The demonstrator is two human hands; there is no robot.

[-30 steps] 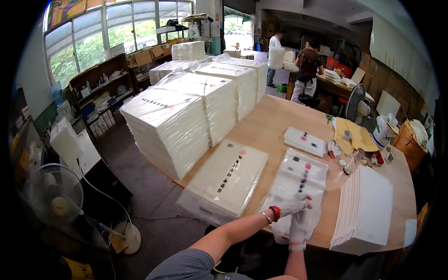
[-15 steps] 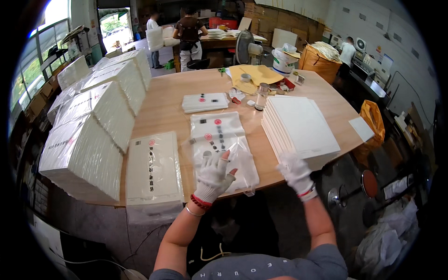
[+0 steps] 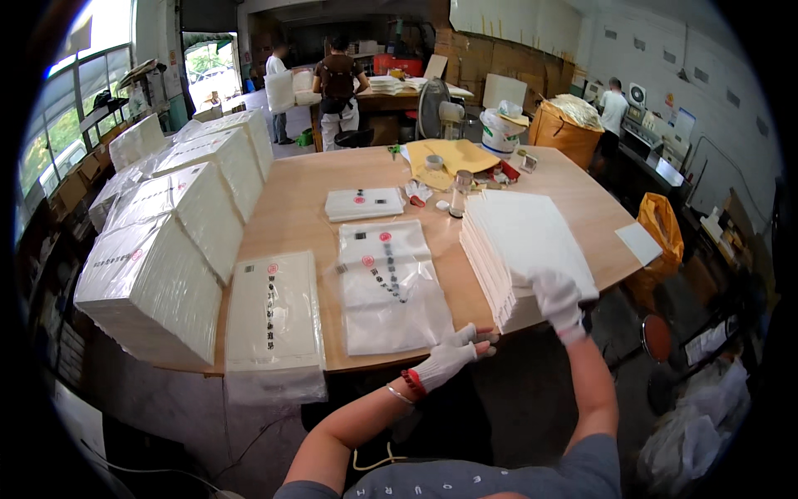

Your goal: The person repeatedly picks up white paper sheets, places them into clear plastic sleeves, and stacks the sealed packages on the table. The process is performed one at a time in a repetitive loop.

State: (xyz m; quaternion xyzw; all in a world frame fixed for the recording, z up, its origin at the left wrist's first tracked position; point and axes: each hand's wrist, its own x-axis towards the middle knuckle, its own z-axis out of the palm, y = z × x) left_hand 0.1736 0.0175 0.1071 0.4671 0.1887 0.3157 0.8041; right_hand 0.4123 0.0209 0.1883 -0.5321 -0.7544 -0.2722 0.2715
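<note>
My left hand (image 3: 453, 358), in a white glove with bare fingertips, is at the table's front edge with its fingers stretched to the right. It holds nothing and is below the near end of a tall stack of white sheets (image 3: 536, 237). My right hand (image 3: 559, 301), also gloved, is at the stack's near right corner; motion blurs its fingers, so its grip cannot be made out. Left of the stack lie flat, clear plastic bags (image 3: 391, 291) with black and red print. Farther left, a sheet-filled plastic bag (image 3: 273, 316) has its open-looking end hanging over the edge.
Plastic-wrapped paper bundles (image 3: 150, 266) are piled along the left side. Behind the bags are a smaller folded bag pile (image 3: 364, 204), a clear jar (image 3: 460, 195), yellow paper (image 3: 449, 158) and a fan (image 3: 434, 96). An orange sack (image 3: 661, 224) hangs at the right. Other people stand farther back.
My left hand has moved off the plastic bags, right and toward me, to the table edge. My right hand has shifted slightly right at the stack, whose sheets now look less even.
</note>
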